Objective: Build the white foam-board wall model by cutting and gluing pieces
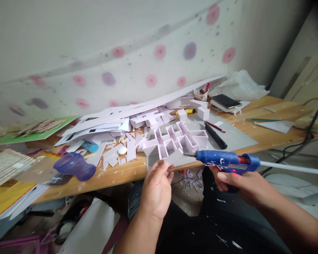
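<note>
Pinched between the fingertips of my left hand is a small white foam board piece, held just off the table's front edge. My right hand is wrapped round the handle of a blue glue gun. A red light glows on its body, and a long white glue stick sticks out of the back. The nozzle points left and is at the piece's right end; whether it touches I cannot tell. Just behind stands a white structure of upright walls and open compartments.
A grey cutting mat bears a black utility knife and a red pen. White scraps and stacked sheets lie to the left, near a purple container. A black phone and plastic bag lie at back right.
</note>
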### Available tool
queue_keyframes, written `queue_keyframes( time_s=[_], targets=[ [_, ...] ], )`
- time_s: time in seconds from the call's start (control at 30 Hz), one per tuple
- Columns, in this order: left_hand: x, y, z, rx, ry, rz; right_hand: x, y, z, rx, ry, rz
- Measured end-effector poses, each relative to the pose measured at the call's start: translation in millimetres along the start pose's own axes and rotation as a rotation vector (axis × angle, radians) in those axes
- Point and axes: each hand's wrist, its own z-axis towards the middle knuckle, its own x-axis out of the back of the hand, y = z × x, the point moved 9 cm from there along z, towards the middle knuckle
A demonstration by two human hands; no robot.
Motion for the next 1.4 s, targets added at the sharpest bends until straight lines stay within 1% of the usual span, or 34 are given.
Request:
queue_keyframes(
  time_s=[0.07, 0.13, 0.2, 0.23, 0.27, 0.33, 0.4, 0.47, 0.5, 0.53, 0.6, 0.63, 0.67, 0.7, 0.73, 0.77, 0.83, 0.93, 1.03, 1.1, 1.17, 1.23, 1.27, 1.3, 1.33, 1.37, 1.4],
  targets=[
    [0.8, 1, 1, -0.008, 0.000, 0.008, 3, 2, -1, -0.019, 0.027, -0.064],
    [2.7, 2, 2, -0.031, 0.007, 0.028, 11, 2, -3, -0.041, 0.098, -0.178],
    [4.8, 6, 5, -0.079, 0.019, 0.068, 19, -7, -4, -0.004, 0.179, -0.313],
    [5.5, 9, 6, -0.113, 0.023, 0.097, 21, -14, -4, 0.039, 0.191, -0.380],
    [6.0, 11, 7, -0.147, 0.028, 0.130, 20, -22, -4, 0.093, 0.180, -0.441],
    [5.6, 16, 9, -0.201, 0.030, 0.191, 18, -35, -3, 0.204, 0.111, -0.533],
    [3.6, 20, 11, -0.226, 0.017, 0.241, 23, -39, -3, 0.258, 0.061, -0.571],
    [0.8, 23, 13, -0.243, -0.008, 0.302, 43, -33, -2, 0.245, 0.079, -0.550],
    [-0.1, 25, 15, -0.243, -0.019, 0.353, 59, -27, -2, 0.224, 0.118, -0.526],
    [-1.1, 26, 17, -0.242, -0.035, 0.400, 76, -22, -1, 0.205, 0.157, -0.506],
    [-0.8, 31, 21, -0.243, -0.050, 0.479, 118, -17, 0, 0.192, 0.304, -0.531],
    [0.0, 35, 23, -0.258, -0.048, 0.514, 141, -16, 1, 0.162, 0.390, -0.617],
    [0.9, 40, 25, -0.278, -0.043, 0.547, 161, -18, 3, 0.126, 0.470, -0.754],
    [2.0, 46, 26, -0.306, -0.034, 0.578, 177, -21, 8, 0.098, 0.503, -0.907],
    [3.5, 53, 27, -0.337, -0.017, 0.613, 188, -24, 15, 0.080, 0.501, -1.062],
    [4.7, 59, 28, -0.372, 0.002, 0.652, 197, -26, 23, 0.063, 0.469, -1.206],
    [4.9, 71, 30, -0.450, 0.030, 0.745, 212, -23, 41, -0.016, 0.374, -1.444],
    [-4.9, 83, 28, -0.590, 0.023, 0.910, 232, -18, 60, -0.052, 0.321, -1.539],
    [-22.1, 89, 22, -0.696, -0.001, 1.052, 246, -12, 70, -0.049, 0.310, -1.566],
    [-35.8, 90, 18, -0.744, -0.016, 1.141, 250, -11, 69, -0.025, 0.309, -1.575],
    [-50.8, 90, 16, -0.776, -0.043, 1.247, 247, -13, 61, 0.022, 0.341, -1.576],
    [-65.9, 92, 14, -0.823, -0.076, 1.324, 235, -22, 46, 0.098, 0.448, -1.566],
    [-73.1, 94, 14, -0.850, -0.089, 1.359, 224, -30, 35, 0.172, 0.550, -1.547],
    [-80.3, 94, 15, -0.871, -0.112, 1.402, 204, -44, 19, 0.362, 0.696, -1.480],
    [-87.6, 94, 16, -0.894, -0.143, 1.443, 179, -53, 2, 0.553, 0.768, -1.398],
    [-93.9, 94, 18, -0.911, -0.167, 1.485, 151, -56, -13, 0.716, 0.804, -1.300],
    [-99.4, 93, 21, -0.922, -0.187, 1.527, 120, -53, -20, 0.811, 0.722, -1.221]
  ],
)
